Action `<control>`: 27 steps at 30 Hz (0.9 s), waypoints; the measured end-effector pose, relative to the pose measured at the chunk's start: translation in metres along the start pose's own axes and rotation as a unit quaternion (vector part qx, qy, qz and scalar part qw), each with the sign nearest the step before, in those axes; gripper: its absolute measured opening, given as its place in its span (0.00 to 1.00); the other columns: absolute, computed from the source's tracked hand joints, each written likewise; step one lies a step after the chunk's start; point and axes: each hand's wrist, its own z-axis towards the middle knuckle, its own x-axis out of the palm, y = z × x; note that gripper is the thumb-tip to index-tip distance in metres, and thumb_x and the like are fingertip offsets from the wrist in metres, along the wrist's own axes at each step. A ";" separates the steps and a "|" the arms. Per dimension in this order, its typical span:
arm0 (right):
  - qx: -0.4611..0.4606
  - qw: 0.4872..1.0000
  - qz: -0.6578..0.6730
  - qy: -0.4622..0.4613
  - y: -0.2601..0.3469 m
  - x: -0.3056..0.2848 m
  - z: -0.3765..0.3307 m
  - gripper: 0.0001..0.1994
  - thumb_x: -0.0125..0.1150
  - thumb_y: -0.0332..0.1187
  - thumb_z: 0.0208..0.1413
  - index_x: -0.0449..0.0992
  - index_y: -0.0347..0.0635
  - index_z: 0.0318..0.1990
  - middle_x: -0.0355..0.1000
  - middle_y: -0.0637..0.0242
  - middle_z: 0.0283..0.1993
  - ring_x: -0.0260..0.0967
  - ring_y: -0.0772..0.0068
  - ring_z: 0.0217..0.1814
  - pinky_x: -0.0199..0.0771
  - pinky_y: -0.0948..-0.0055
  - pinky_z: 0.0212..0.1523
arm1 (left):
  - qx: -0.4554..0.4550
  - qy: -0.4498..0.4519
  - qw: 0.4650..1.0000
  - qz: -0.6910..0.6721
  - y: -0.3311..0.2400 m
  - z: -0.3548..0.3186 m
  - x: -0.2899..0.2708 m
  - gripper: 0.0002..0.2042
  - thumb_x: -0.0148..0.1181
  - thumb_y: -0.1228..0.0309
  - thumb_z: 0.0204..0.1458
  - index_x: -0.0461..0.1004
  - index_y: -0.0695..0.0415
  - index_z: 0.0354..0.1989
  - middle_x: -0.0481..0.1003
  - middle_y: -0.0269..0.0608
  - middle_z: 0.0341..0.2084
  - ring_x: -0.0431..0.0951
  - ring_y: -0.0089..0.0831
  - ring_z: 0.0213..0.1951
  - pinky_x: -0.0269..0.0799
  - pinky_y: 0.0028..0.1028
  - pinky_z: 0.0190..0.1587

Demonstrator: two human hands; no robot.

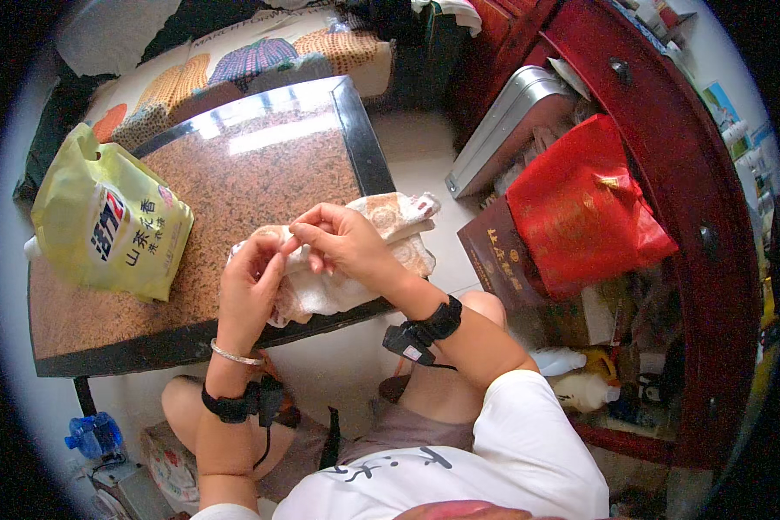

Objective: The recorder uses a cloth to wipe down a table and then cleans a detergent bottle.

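Note:
A white and tan patterned cloth [403, 212], soft like a towel, lies bunched at the near right edge of the speckled brown table [251, 178]. Above it, my left hand [251, 276] and my right hand [345, 244] meet with their fingertips close together. Both hands are closed in a pinch between thumb and forefinger. Whatever sits between the fingertips is too small to make out. The cloth spreads beneath both hands, partly hidden by them.
A yellow plastic pouch [147, 221] stands on the table's left side. To the right are a red gift bag [581, 204], a silver metal case [507, 130] and a dark red cabinet [706, 286]. A patterned fabric [260, 65] lies beyond the table. My knees are below its near edge.

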 end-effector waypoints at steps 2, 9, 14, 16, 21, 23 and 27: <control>-0.016 1.000 -0.021 0.008 0.004 0.002 -0.002 0.11 0.54 0.35 0.56 0.69 0.35 0.38 0.72 0.69 0.27 0.65 0.86 0.21 0.63 0.88 0.19 | -0.042 0.014 0.997 -0.058 -0.013 -0.001 -0.002 0.10 0.52 0.76 0.53 0.68 0.64 0.44 0.72 0.35 0.32 0.69 0.15 0.28 0.66 0.16 0.27; -0.197 0.949 -0.242 -0.045 0.005 -0.004 0.000 0.11 0.60 0.37 0.51 0.74 0.38 0.33 0.67 0.67 0.34 0.64 0.83 0.27 0.65 0.82 0.27 | -0.116 0.095 0.965 -0.217 -0.021 0.004 0.005 0.12 0.51 0.76 0.54 0.66 0.64 0.47 0.72 0.38 0.34 0.71 0.18 0.27 0.69 0.17 0.27; -0.140 0.979 -0.144 -0.019 -0.009 -0.002 0.001 0.11 0.61 0.37 0.50 0.74 0.37 0.33 0.67 0.67 0.34 0.65 0.81 0.28 0.66 0.81 0.28 | -0.111 0.073 0.972 -0.195 -0.008 0.004 0.005 0.07 0.52 0.73 0.55 0.70 0.62 0.38 0.71 0.33 0.27 0.70 0.17 0.27 0.68 0.16 0.28; -0.086 0.979 -0.186 -0.013 0.004 0.006 0.001 0.09 0.58 0.34 0.53 0.73 0.36 0.35 0.66 0.71 0.35 0.64 0.88 0.33 0.65 0.85 0.32 | -0.095 0.059 0.980 -0.164 -0.005 0.003 -0.002 0.06 0.52 0.73 0.55 0.70 0.62 0.37 0.71 0.33 0.26 0.70 0.16 0.26 0.68 0.16 0.28; -0.116 0.967 -0.219 -0.066 -0.002 -0.008 0.000 0.08 0.56 0.33 0.55 0.73 0.38 0.37 0.68 0.74 0.28 0.62 0.90 0.29 0.62 0.87 0.29 | -0.075 0.060 0.987 -0.125 -0.008 0.005 0.004 0.04 0.52 0.73 0.54 0.69 0.60 0.32 0.71 0.32 0.24 0.69 0.16 0.23 0.65 0.15 0.26; -0.045 0.984 -0.154 -0.077 0.008 -0.005 -0.006 0.08 0.56 0.34 0.55 0.73 0.39 0.36 0.67 0.75 0.27 0.59 0.91 0.25 0.58 0.89 0.25 | -0.095 0.075 0.983 -0.135 -0.002 0.007 0.005 0.04 0.52 0.72 0.54 0.69 0.60 0.32 0.71 0.32 0.23 0.68 0.15 0.23 0.65 0.16 0.25; -0.038 0.988 -0.124 -0.081 0.007 0.001 -0.004 0.09 0.58 0.35 0.54 0.73 0.39 0.35 0.68 0.76 0.25 0.61 0.89 0.25 0.59 0.88 0.24 | -0.110 0.056 0.977 -0.172 0.003 0.002 -0.002 0.05 0.53 0.72 0.54 0.68 0.60 0.32 0.70 0.31 0.22 0.67 0.15 0.22 0.64 0.16 0.25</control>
